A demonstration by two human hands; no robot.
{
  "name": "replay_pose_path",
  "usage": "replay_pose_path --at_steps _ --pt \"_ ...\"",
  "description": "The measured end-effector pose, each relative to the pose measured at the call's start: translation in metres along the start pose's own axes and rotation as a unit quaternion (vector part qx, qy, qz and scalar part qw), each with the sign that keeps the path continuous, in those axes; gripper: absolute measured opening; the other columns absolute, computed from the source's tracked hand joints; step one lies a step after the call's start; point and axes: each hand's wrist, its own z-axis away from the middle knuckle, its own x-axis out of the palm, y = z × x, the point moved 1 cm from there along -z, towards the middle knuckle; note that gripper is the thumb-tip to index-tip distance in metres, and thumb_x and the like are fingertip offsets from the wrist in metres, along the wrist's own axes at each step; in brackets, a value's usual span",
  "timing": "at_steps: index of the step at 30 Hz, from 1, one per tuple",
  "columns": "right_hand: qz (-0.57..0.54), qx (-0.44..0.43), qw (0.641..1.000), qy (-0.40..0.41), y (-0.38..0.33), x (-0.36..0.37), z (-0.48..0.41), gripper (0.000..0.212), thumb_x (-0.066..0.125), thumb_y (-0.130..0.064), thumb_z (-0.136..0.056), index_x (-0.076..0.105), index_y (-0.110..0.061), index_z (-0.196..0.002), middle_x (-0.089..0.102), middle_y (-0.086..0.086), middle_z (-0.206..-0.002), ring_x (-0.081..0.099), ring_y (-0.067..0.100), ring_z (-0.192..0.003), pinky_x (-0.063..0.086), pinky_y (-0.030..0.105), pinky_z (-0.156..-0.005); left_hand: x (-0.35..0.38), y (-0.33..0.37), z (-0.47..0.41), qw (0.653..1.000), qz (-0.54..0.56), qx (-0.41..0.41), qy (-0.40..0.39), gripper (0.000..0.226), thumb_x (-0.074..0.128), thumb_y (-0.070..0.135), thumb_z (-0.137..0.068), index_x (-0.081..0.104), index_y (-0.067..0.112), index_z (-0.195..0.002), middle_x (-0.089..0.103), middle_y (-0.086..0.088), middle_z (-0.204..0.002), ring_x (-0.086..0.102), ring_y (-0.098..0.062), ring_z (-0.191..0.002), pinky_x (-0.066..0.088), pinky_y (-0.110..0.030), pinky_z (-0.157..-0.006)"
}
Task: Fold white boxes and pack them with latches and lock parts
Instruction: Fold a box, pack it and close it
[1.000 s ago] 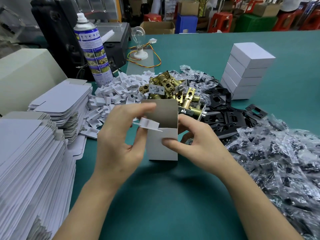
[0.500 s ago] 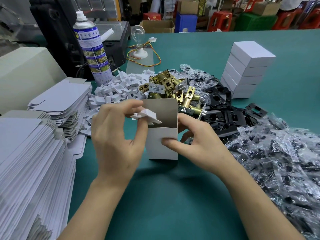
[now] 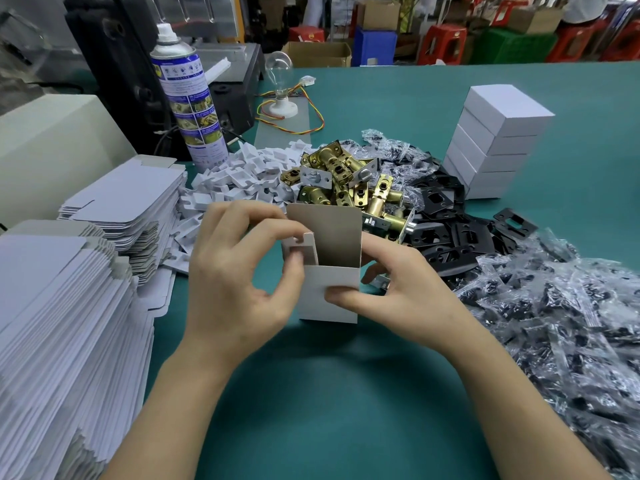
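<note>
While the small white box point(image 3: 329, 292) stands upright on the teal table point(image 3: 346, 393) right in front of me, its grey cardboard lid flap sticks up open at the back. My left hand point(image 3: 235, 289) pinches a flat white plastic insert point(image 3: 300, 247), notched at its top edge, between thumb and fingertips, holding it at the box's open left corner. My right hand point(image 3: 398, 296) clasps the box from the right, thumb pressed on the matte front wall, fingers curled behind.

Just behind the box lie a heap of shiny brass latches point(image 3: 346, 181), a pile of more white inserts point(image 3: 242, 178) and flat black plates point(image 3: 450, 230). Crinkly clear bags of dark parts point(image 3: 554, 323) spread to my right. Stacks of flat box blanks point(image 3: 52, 323) fill the left edge. Five closed boxes point(image 3: 498, 140) are stacked well apart at the far right, and a spray can point(image 3: 187, 98) stands at the far left, with red stools and cartons in the room beyond.
</note>
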Motion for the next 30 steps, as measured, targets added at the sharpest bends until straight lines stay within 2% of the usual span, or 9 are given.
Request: replay_pose_path --at_steps 5,8,13,16,19,21,23,26,30 --pt "0.0 0.001 1.0 0.002 0.0 0.0 0.001 0.029 0.079 -0.024 -0.086 0.069 -0.025 -0.113 0.072 -0.008 -0.103 0.067 0.018 -0.097 0.055 0.048 -0.083 0.002 0.001 0.002 1.0 -0.014 0.02 -0.013 0.013 0.067 0.013 -0.091 0.079 0.01 -0.094 0.062 -0.009 -0.107 0.053 -0.027 -0.098 0.038 -0.023 -0.091" --pt "0.001 0.007 1.0 0.005 0.001 -0.001 0.001 0.032 0.08 -0.023 -0.086 0.069 -0.025 -0.116 0.073 -0.008 -0.106 0.067 0.018 -0.098 0.054 0.048 -0.084 0.005 0.0 0.004 0.999 0.035 -0.009 -0.018 0.023 0.067 0.025 -0.091 0.072 0.01 -0.108 0.054 -0.003 -0.117 0.055 -0.026 -0.107 0.041 -0.026 -0.093" --pt "-0.023 0.021 1.0 0.003 0.002 -0.006 0.001 0.04 0.083 -0.028 -0.086 0.067 -0.021 -0.122 0.074 -0.005 -0.112 0.069 0.018 -0.106 0.055 0.049 -0.09 0.016 -0.01 0.011 0.937 0.243 -0.19 -0.161 0.064 0.072 0.056 -0.082 0.039 0.055 -0.136 0.059 0.021 -0.133 0.06 -0.009 -0.124 0.048 -0.02 -0.093" --pt "-0.062 0.008 0.998 -0.005 0.003 -0.023 0.004 0.045 0.073 -0.038 -0.088 0.063 -0.028 -0.13 0.071 -0.003 -0.119 0.065 0.019 -0.114 0.055 0.045 -0.092 0.027 -0.014 0.019 0.898 0.277 -0.221 -0.26 0.045 0.074 0.058 -0.077 0.056 0.064 -0.119 0.071 0.031 -0.116 0.067 0.008 -0.108 0.049 -0.009 -0.082" --pt "-0.112 0.021 0.988 0.106 0.005 -0.045 0.008 0.034 0.058 -0.032 -0.091 0.068 -0.032 -0.123 0.073 -0.005 -0.112 0.067 0.013 -0.109 0.055 0.022 -0.08 0.035 -0.016 0.027 0.874 0.29 -0.257 -0.293 0.039 0.08 0.058 -0.068 0.072 0.05 -0.106 0.075 0.028 -0.107 0.07 0.008 -0.099 0.05 -0.009 -0.078" --pt "0.038 0.064 0.97 0.23 0.013 -0.054 0.009 0.023 0.06 -0.021 -0.093 0.072 -0.03 -0.111 0.073 -0.01 -0.101 0.067 0.012 -0.1 0.055 0.025 -0.081 0.036 -0.018 0.029 0.871 0.303 -0.262 -0.285 0.041 0.084 0.055 -0.064 0.073 0.053 -0.103 0.077 0.026 -0.105 0.071 0.007 -0.097 0.05 -0.007 -0.077" --pt "0.248 0.123 0.92 0.278 0.021 -0.057 0.008 0.018 0.064 -0.016 -0.093 0.073 -0.024 -0.106 0.069 -0.007 -0.098 0.061 0.02 -0.104 0.05 0.037 -0.091 0.034 -0.018 0.027 0.87 0.312 -0.258 -0.281 0.041 0.088 0.053 -0.062 0.074 0.054 -0.101 0.078 0.023 -0.103 0.073 0.005 -0.095 0.052 -0.009 -0.078" --pt "0.314 0.195 0.899 0.234 0.023 -0.058 0.008 0.021 0.064 -0.018 -0.093 0.075 -0.023 -0.11 0.066 0.0 -0.105 0.052 0.026 -0.114 0.045 0.048 -0.099 0.033 -0.014 0.027 0.87 0.314 -0.245 -0.29 0.041 0.091 0.053 -0.065 0.075 0.049 -0.102 0.079 0.02 -0.104 0.074 0.0 -0.098 0.055 -0.015 -0.082" --pt "0.375 0.232 0.885 0.149 0.015 -0.06 0.013 0.028 0.063 -0.022 -0.091 0.072 -0.031 -0.117 0.065 -0.004 -0.116 0.046 0.025 -0.117 0.038 0.046 -0.097 0.032 -0.012 0.026 0.872 0.3 -0.25 -0.295 0.041 0.088 0.057 -0.065 0.074 0.047 -0.103 0.078 0.022 -0.103 0.073 0.0 -0.097 0.056 -0.017 -0.082"
